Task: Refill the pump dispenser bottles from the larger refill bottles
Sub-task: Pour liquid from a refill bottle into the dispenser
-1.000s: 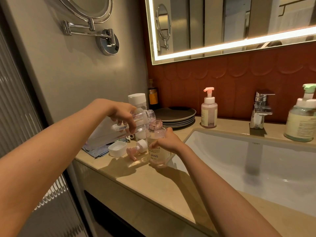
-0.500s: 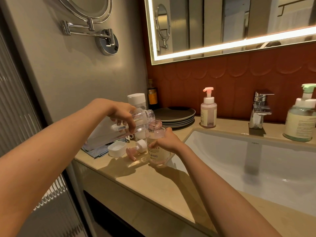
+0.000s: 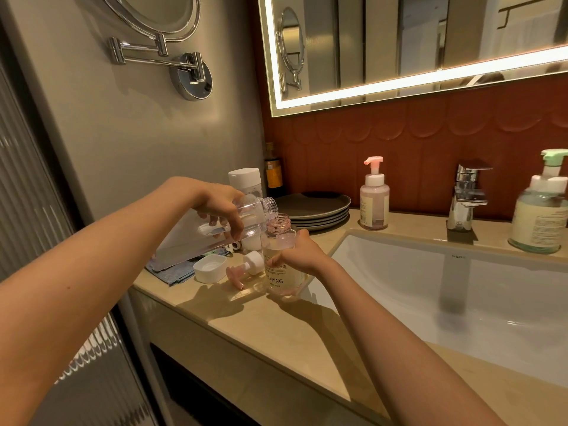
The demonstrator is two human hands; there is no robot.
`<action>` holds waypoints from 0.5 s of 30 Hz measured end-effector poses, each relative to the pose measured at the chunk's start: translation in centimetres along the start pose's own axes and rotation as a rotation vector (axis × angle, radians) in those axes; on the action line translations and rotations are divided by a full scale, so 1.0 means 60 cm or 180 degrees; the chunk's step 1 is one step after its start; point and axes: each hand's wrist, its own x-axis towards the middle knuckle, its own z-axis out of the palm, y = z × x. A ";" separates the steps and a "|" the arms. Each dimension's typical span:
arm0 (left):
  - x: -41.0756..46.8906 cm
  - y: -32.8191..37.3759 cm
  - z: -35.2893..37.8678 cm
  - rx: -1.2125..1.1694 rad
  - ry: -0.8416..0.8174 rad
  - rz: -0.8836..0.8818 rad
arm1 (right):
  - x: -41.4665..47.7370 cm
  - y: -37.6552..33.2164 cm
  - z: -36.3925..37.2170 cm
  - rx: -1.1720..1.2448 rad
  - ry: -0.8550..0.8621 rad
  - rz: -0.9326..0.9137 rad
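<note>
Our left hand gripped the clear refill bottle, fingers curled over its shoulder. Its long axis was tipped nearly level, with the mouth just above and left of the open neck of the pump dispenser bottle. Our right hand clasped that bottle upright on the counter, fingertips hidden behind it. Whether liquid ran between mouth and neck we could not tell.

Only the person's two arms show. The left arm is bare from the frame's edge to the left hand. The right arm is bare in the same way up to the right hand. Both forearms are slim and smooth. The fingers are slender.
</note>
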 end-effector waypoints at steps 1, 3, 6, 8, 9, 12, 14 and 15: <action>0.001 -0.001 0.000 0.0000 0.0005 -0.0001 | 0.000 0.000 0.000 -0.0001 -0.0002 -0.0004; 0.002 -0.002 0.000 -0.0001 0.0015 -0.0001 | -0.001 0.000 0.000 -0.0002 -0.0005 -0.0007; 0.004 -0.003 -0.001 -0.0002 0.0006 0.0002 | -0.001 -0.001 0.000 0.0007 -0.0003 -0.0005; 0.003 -0.004 -0.001 -0.0011 -0.0009 -0.0004 | -0.001 -0.001 0.000 0.0001 0.0004 -0.0011; 0.004 -0.003 -0.001 -0.0011 -0.0015 -0.0009 | -0.002 0.000 0.000 -0.0001 0.0002 -0.0014; 0.006 -0.005 -0.001 -0.0009 -0.0006 0.0001 | -0.002 0.000 0.000 0.0024 -0.0008 -0.0014; 0.008 -0.006 -0.002 0.0008 -0.0002 0.0007 | -0.003 0.001 0.000 0.0043 -0.0010 -0.0014; 0.007 -0.006 -0.002 0.0013 -0.0011 0.0011 | -0.003 0.001 -0.001 0.0041 -0.0010 -0.0014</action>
